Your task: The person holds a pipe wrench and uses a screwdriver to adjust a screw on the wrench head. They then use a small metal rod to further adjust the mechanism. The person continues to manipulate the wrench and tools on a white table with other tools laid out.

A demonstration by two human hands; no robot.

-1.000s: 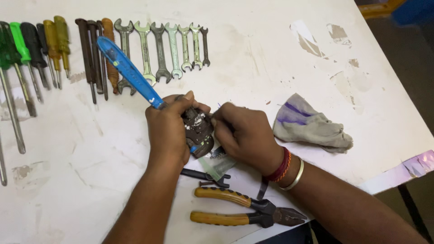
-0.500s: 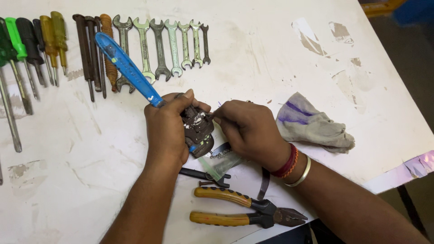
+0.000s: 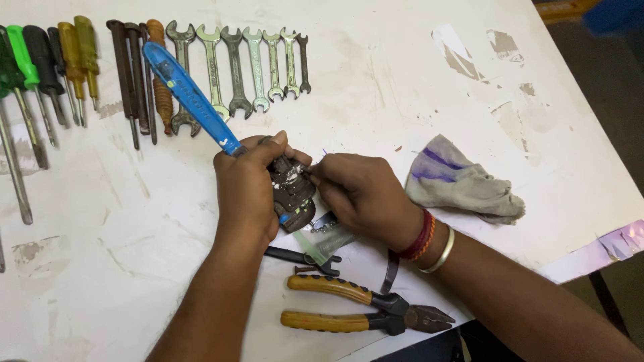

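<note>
Dark head of blue-handled crimper (image 3: pixel 290 194) half hidden by left hand (image 3: pixel 245 191), fingers wrapped round it, above worktop (image 3: pixel 376 80) centre. Right hand (image 3: pixel 362 194) at 3 o'clock, fingers pinching something too small to tell.

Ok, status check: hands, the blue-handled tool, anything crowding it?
Left hand holds blue-handled tool near its head. Right hand works at the dark head. Orange-handled pliers and grey rag lie close by, not touching.

- Left hand (image 3: pixel 247 191): grips blue-handled tool (image 3: pixel 191 97) by its dark head.
- Right hand (image 3: pixel 365 194): fingertips at that head.
- Yellow-handled pliers (image 3: pixel 355 307), grey cloth (image 3: pixel 463 181): on white tabletop (image 3: pixel 376 80).
</note>
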